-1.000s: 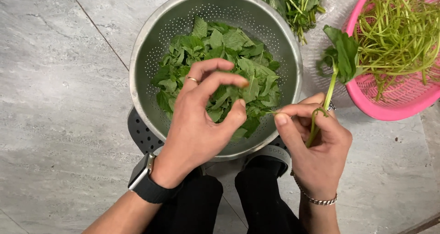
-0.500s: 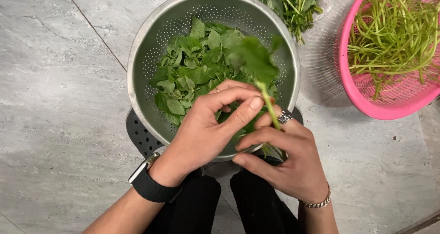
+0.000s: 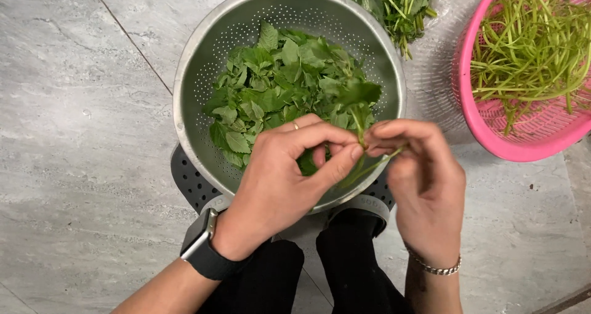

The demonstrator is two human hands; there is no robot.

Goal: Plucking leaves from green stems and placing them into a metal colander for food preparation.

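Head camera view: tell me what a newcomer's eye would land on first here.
The metal colander heaped with green leaves fills the middle of the grey tiled floor. Just over its near rim, the left hand and right hand pinch a leafy stem between them. At the upper right sits a bright pink basket full of bare green stalks.
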